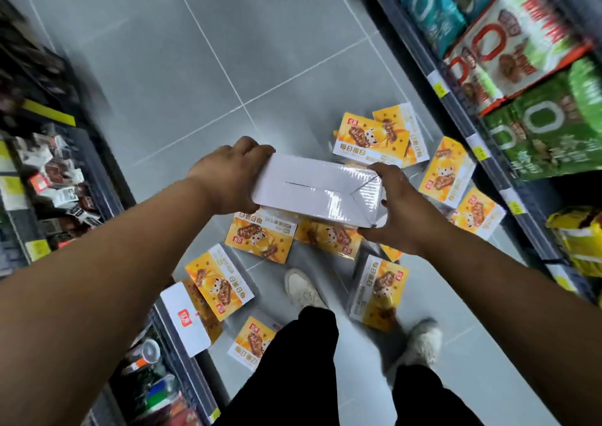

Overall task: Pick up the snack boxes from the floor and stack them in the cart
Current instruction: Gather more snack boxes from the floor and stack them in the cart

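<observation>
Head view shows one box point(316, 191) held in the air between both hands, plain white side up, over the boxes point(260, 235) scattered on the floor point(195, 67). The left hand point(228, 178) grips its left end with fingers curled over the far edge. The right hand point(395, 210) clamps the right end, thumb on top. It looks like stiff card under glossy film, so probably light but slippery. Squeezing the short ends, or getting fingers underneath, seems the safest hold, and the corners could dent if it drops. The fingertips on the far and under sides are hidden, and so is the box's printed face. No cart can be made out. The shelf point(39, 165) at left is blurred, and the right wrist covers part of one box on the floor.
</observation>
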A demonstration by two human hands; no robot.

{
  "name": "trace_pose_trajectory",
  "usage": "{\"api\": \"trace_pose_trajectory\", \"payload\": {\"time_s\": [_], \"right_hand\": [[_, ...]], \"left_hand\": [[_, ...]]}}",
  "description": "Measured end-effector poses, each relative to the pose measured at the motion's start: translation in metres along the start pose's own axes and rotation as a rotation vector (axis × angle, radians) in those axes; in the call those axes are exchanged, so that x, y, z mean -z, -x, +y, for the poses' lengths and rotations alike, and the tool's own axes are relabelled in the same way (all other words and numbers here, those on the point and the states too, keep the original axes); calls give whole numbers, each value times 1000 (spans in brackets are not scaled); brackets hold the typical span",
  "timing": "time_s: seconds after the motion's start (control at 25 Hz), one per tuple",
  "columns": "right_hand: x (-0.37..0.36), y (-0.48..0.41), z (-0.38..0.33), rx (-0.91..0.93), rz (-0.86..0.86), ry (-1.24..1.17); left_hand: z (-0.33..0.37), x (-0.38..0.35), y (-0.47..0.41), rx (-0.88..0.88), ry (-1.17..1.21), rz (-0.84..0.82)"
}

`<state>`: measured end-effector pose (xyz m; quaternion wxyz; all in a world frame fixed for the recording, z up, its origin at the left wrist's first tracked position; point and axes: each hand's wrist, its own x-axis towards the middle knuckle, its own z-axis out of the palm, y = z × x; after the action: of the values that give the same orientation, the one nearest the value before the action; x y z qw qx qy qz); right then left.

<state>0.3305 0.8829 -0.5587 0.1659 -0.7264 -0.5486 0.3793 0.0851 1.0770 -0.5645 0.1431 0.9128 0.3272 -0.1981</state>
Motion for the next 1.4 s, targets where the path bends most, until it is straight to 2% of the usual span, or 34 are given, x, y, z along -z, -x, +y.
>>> {"api": "trace_pose_trajectory", "payload": {"time_s": [0.12, 0.32, 0.64, 0.92, 1.04, 1.16, 1.4], "right_hand": [[43, 35, -20, -1, 14, 87], [115, 107, -36, -43, 64, 58], [187, 304, -18, -95, 233, -39], [227, 506, 19, -280, 388, -38], [238, 583, 33, -410, 458, 47], [244, 637, 41, -524, 511, 101], [239, 709, 48, -782, 609, 53]], "left_hand": [[24, 49, 31, -45, 31, 69], [84, 115, 74, -148, 116, 162], [241, 176, 150, -344, 141, 182], [423, 201, 184, -530, 48, 127], [505, 211, 196, -633, 8, 121], [571, 220, 204, -730, -30, 104], [672, 230, 204, -947, -60, 33]]}}
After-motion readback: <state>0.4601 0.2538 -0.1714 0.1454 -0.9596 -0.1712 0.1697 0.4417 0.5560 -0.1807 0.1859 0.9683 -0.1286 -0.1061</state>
